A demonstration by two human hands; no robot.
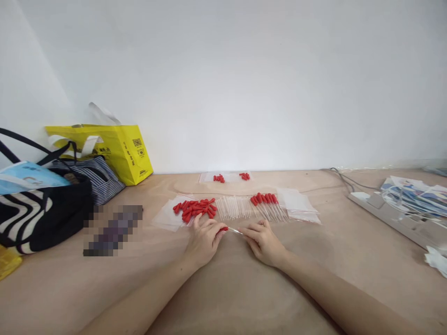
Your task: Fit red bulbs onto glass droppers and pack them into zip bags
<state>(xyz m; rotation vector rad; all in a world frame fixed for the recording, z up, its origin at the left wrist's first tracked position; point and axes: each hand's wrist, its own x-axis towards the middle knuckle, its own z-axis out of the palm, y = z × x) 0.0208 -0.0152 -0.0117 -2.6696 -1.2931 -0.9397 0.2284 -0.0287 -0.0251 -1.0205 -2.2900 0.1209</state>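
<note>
My left hand [204, 241] pinches a red rubber bulb [224, 228] between thumb and fingers. From that bulb a thin glass dropper tube [234, 230] runs across to my right hand [266, 244], whose fingertips are closed on it. Beyond my left hand lies a heap of loose red rubber bulbs [197, 209]. Bare glass tubes [233, 207] are lined up side by side in the middle. To their right, several droppers [267, 201] with red bulbs on their ends lie slanted in a row.
Clear plastic bags lie left [166, 217] and right [298, 205] of the tubes. By the wall is another bag [228, 177] with red bulbs. A yellow bag [134, 156], a black bag [66, 214] and a blurred-out object [115, 231] are left; a power strip [394, 221] is right.
</note>
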